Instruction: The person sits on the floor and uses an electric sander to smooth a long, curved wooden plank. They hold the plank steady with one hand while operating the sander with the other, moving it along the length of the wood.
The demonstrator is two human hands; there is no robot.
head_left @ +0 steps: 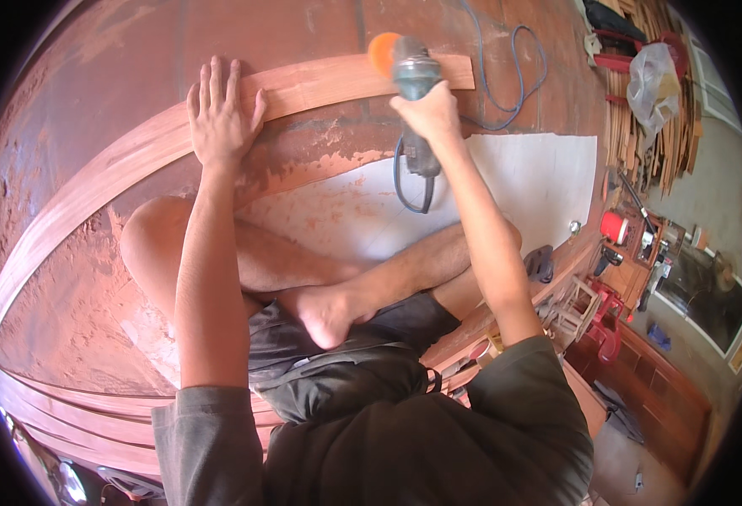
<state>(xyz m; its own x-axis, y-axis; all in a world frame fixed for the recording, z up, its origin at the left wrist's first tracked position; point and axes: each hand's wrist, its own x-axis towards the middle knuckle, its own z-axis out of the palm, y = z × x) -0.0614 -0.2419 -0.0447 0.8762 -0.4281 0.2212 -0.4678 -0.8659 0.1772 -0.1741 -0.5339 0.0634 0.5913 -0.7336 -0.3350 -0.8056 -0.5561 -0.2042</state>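
Note:
A long reddish wooden board (139, 160) lies across the dusty floor in front of my crossed legs, bent into a curve by the lens. My left hand (223, 118) presses flat on it, fingers stretched out and thumb apart. Toward the board's right end, my right hand (430, 111) is wrapped round the body of an angle grinder (417, 74) with a teal-grey housing. Its orange disc (383, 55) sits at the board's far edge, blurred. Whether the disc touches the wood I cannot tell. A dark cord (400, 181) loops from the grinder's rear end.
White sheet (523, 169) lies on the floor between my legs and the board. A blue cable (518, 105) coils past the board's right end. Stacked wood strips (670, 152) stand at the right, with a clear plastic bag (651, 84). More boards (84, 422) lie at lower left.

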